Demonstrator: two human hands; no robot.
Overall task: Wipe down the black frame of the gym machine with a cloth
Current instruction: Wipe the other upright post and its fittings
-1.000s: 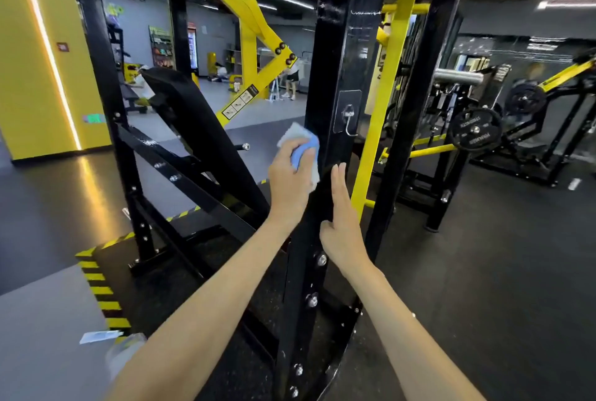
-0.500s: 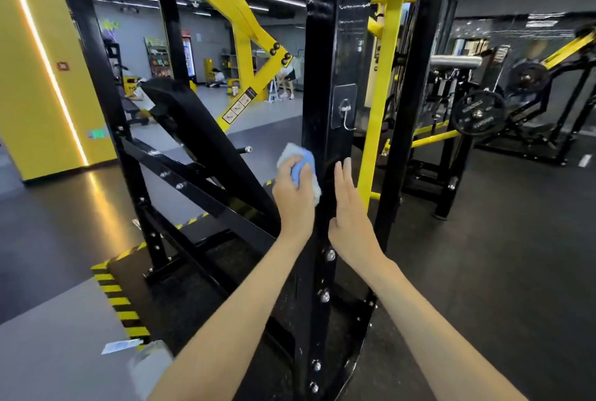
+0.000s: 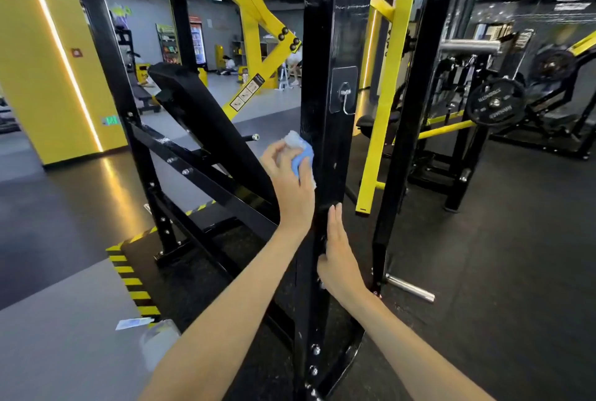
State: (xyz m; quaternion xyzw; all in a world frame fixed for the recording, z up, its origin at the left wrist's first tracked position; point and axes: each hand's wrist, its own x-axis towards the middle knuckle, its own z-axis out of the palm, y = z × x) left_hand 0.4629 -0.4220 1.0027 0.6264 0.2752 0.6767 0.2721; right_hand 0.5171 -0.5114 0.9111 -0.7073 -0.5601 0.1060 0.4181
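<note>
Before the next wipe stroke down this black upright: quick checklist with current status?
1. Grip: the left hand holds the cloth: ok.
2. Contact: the cloth meets the black upright at its left edge: ok.
3. Path down: the right hand lies flat on the upright just below the cloth: not ok.
4. Snag above: the stick-on hook sits higher on the front face, apart from the cloth: ok.
5. Snag below: whether the bolts low on the upright would catch the cloth: cannot tell.
</note>
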